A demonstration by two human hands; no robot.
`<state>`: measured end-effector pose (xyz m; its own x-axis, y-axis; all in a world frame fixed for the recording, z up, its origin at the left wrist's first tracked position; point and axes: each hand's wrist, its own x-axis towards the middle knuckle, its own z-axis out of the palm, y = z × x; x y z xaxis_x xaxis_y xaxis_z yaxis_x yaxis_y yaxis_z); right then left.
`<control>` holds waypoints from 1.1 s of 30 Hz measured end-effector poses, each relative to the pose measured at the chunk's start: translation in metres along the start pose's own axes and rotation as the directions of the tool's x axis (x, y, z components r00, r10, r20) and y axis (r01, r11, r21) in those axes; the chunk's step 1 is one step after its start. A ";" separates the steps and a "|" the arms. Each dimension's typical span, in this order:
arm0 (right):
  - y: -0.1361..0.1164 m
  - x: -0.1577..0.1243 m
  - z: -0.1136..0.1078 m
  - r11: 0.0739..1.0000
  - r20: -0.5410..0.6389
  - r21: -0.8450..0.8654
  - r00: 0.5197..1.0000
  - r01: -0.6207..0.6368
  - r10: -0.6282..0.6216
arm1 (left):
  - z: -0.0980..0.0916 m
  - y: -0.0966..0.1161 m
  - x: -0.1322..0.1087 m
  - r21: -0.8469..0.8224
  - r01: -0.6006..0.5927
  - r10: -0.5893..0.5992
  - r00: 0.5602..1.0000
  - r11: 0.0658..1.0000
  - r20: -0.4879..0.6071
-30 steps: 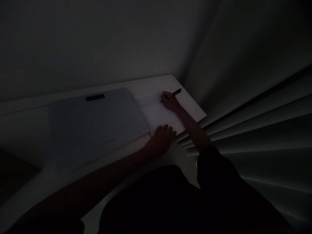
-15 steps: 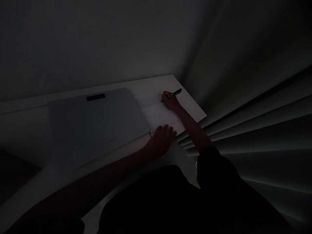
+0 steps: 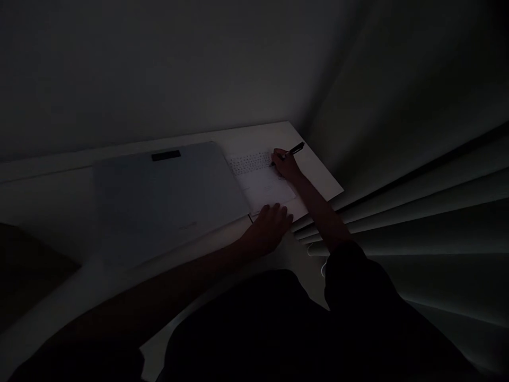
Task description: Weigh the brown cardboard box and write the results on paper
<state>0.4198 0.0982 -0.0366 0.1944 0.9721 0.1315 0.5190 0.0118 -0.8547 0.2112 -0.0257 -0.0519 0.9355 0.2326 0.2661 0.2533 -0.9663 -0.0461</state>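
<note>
In the dim head view, my right hand [image 3: 285, 163] is closed around a dark pen [image 3: 295, 148], whose tip points down at a white sheet of paper [image 3: 264, 185]. Rows of dark handwritten-looking marks cover the upper part of the sheet, left of that hand. My left hand [image 3: 268, 225] lies at the paper's near edge and the desk's front edge, palm down, with its fingers stretched out and slightly apart. It holds nothing that I can see. Just left of the paper lies a large flat grey panel [image 3: 167, 201] with a dark strip near its top; it looks like a closed laptop.
The white desk [image 3: 318, 178] runs along a plain wall [image 3: 159, 69] and ends in a corner at the right. Long folds of a dark curtain [image 3: 429, 223] hang beside that end. My dark-clothed lap [image 3: 254, 329] is below the desk's front edge.
The whole view has shifted slightly, so desk, paper and hands appear a little farther right. My right hand still grips the pen at the end of the marks; my left hand keeps its place.
</note>
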 end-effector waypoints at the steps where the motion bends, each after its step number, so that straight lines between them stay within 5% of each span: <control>1: 0.000 0.001 0.000 1.000 -0.021 0.012 1.000 -0.002 0.002 | -0.001 0.000 0.000 0.001 0.002 -0.002 1.000 1.000 0.001; 4: 0.001 0.003 -0.004 0.996 -0.137 0.051 0.988 0.072 -0.065 | -0.004 0.001 0.002 0.005 0.005 -0.005 1.000 1.000 0.021; 7: 0.002 0.004 -0.010 0.978 -0.206 -0.095 0.958 0.186 -0.202 | -0.005 0.001 0.002 0.011 0.003 -0.004 0.999 1.000 0.039; 12: 0.004 0.003 -0.015 0.881 -0.030 -0.239 0.904 0.408 -0.427 | -0.004 0.001 0.002 0.019 0.005 -0.005 1.000 1.000 0.017; 19: 0.012 0.005 -0.013 0.791 0.120 -0.434 0.898 0.431 -0.424 | -0.008 0.001 0.003 0.029 -0.007 0.007 1.000 1.000 0.007; 26: 0.020 0.008 -0.013 0.590 0.299 -0.564 0.809 0.578 -0.506 | -0.011 0.001 0.004 0.027 -0.004 0.002 0.998 1.000 0.068; 33: 0.023 0.011 -0.010 0.528 0.307 -0.628 0.806 0.572 -0.507 | -0.019 0.000 0.004 0.012 -0.014 0.014 0.998 1.000 0.055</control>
<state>0.4421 0.1071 -0.0500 -0.3617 0.8490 0.3852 0.9079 0.4146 -0.0612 0.2099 -0.0272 -0.0326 0.9509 0.2251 0.2123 0.2428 -0.9681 -0.0611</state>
